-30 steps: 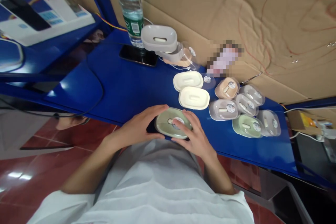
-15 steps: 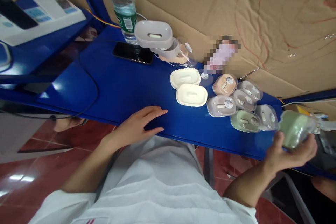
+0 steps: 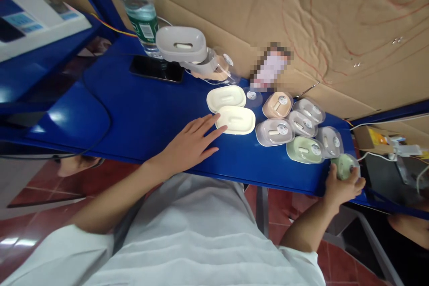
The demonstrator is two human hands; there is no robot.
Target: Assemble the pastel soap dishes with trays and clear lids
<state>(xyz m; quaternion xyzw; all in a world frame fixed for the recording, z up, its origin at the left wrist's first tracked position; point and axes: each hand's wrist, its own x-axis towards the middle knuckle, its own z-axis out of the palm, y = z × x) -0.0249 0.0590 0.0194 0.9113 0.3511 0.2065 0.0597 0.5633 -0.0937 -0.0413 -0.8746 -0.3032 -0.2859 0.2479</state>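
Note:
At the right end of the blue table, my right hand (image 3: pixel 342 187) grips a green box with a clear cover (image 3: pixel 344 165), thumb on one side and fingers on the other. My left hand (image 3: pixel 191 145) is open, fingers spread, its fingertips at the left edge of the nearer cream oval lid (image 3: pixel 236 120). Another cream lid (image 3: pixel 226 97) lies just behind it. Between the hands stand several covered boxes: a peach one (image 3: pixel 277 106), a large lilac-grey one (image 3: pixel 274 132), a second green one (image 3: pixel 304 150) and smaller grey ones (image 3: pixel 330 142).
A grey oval piece with a slot (image 3: pixel 181 45) rests on other parts beside a water bottle (image 3: pixel 144 22). A black phone (image 3: pixel 156 69) lies in front of them. Cardboard (image 3: pixel 231 13) lines the back, and a cable (image 3: pixel 107 114) crosses the table's left side.
My right hand has brought the green box down and left, beside the other covered boxes. My left hand has reached forward and right to the cream lid. The view has shifted slightly.

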